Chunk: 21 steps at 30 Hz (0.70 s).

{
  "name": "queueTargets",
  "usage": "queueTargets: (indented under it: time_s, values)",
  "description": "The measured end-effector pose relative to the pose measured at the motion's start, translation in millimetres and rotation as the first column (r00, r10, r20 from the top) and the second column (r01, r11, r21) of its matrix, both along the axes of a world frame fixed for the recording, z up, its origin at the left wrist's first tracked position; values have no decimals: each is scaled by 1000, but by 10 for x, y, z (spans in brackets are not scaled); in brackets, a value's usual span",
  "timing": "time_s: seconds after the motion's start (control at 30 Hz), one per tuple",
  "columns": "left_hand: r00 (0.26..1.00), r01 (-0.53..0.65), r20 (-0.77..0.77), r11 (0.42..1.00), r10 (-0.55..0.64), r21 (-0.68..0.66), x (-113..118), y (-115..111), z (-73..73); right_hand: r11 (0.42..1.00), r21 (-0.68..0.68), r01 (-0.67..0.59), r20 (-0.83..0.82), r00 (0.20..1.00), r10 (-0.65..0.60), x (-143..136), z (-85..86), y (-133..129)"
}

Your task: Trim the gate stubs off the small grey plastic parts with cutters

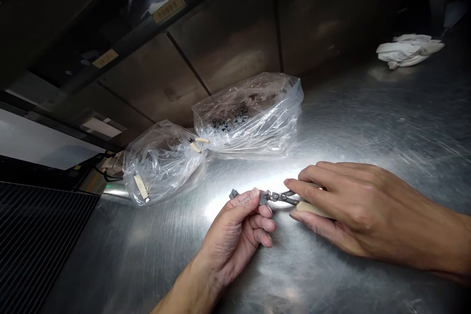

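Left hand [235, 228] pinches a grey clip [262, 199], right hand [346, 206] clasps a beige-handled tool [294, 202]; no writing legible.

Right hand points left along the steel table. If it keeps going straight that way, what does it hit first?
Most likely the left hand: the right hand holds a small metal tool whose tip already meets the grey part pinched in the left fingers. Depth looks matched.

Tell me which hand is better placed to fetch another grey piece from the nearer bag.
Left. The left hand lies closer to the nearer bag; the right hand is farther off, holding the small tool.
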<state>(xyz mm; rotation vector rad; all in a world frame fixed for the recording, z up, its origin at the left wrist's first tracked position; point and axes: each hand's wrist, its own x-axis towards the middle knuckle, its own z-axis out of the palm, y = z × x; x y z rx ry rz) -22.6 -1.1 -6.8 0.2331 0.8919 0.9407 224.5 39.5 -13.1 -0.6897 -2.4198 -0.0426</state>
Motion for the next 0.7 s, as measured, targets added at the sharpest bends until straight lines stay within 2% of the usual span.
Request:
queueTargets:
  time_s: [0.5,0.7]
  values:
    - [998,-27,-56,1000,27,-9,16,-1,1,999,-20,-27,31,999,28,16,3,-15]
    - [1000,-4,-1,1000,4,-12,29,3,40,999,-17,-40,3,999,40,9,28,-23]
